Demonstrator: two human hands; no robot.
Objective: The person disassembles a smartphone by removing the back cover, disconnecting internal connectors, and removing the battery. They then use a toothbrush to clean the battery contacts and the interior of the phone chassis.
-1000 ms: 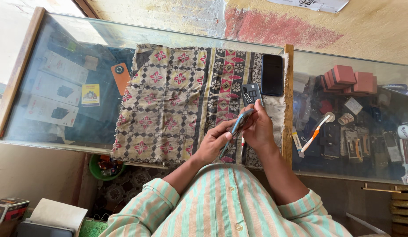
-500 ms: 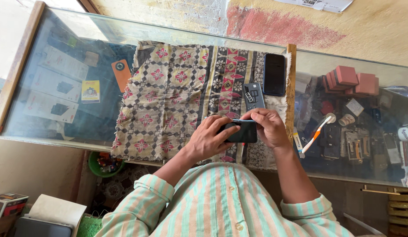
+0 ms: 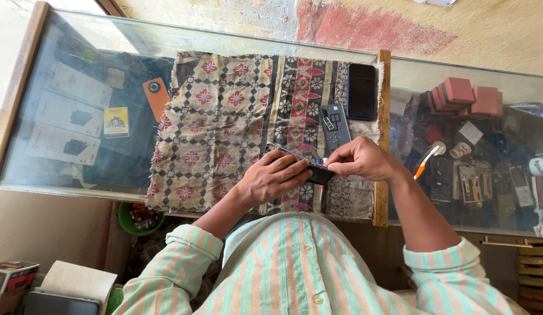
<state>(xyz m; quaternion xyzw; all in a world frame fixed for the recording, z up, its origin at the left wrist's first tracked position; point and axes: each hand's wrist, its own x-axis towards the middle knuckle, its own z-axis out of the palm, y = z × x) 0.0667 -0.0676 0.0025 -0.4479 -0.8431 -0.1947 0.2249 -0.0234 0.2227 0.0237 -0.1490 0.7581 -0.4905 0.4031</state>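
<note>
Here a long glass counter (image 3: 67, 175) runs across the view, with a patterned cloth (image 3: 225, 122) spread over its middle. On the cloth's far edge lies a black phone (image 3: 362, 91), screen up, and just beside it a grey phone part (image 3: 335, 124). Under the glass to the right sit red boxes (image 3: 467, 96) and an orange-handled brush (image 3: 426, 160). Over the near part of the cloth, the person's left hand (image 3: 270, 179) is curled around a dark phone (image 3: 309, 168), fingers wrapped over its upper face and holding it tilted above the fabric. The right hand (image 3: 360, 160) meets the phone's right end, its fingertips pinched together there on something too small to make out.
</note>
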